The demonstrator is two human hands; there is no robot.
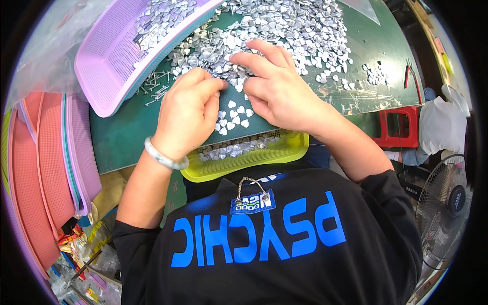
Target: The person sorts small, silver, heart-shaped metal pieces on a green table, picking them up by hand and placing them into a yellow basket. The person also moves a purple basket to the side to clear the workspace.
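A broad heap of small silver heart-shaped metal pieces [305, 30] lies on the green tabletop [122, 137]. At the heap's near edge, my left hand [187, 112] has its fingers curled in, with thumb and forefinger pressed together; anything between them is hidden. My right hand [282, 91] reaches over the pieces beside it, index and middle fingers stretched out and apart. Between the two hands is a small loose group of hearts [235, 118]. Just below the table edge, a yellow-green basket [244, 168] holds more hearts.
A lilac basket [99, 84] with hearts in it stands at the far left, beside scattered small metal pins [155, 87]. Stacked coloured baskets [51, 162] rise at the left. On the right are a red-handled tool [406, 76], a red stool [399, 127] and a fan [447, 203].
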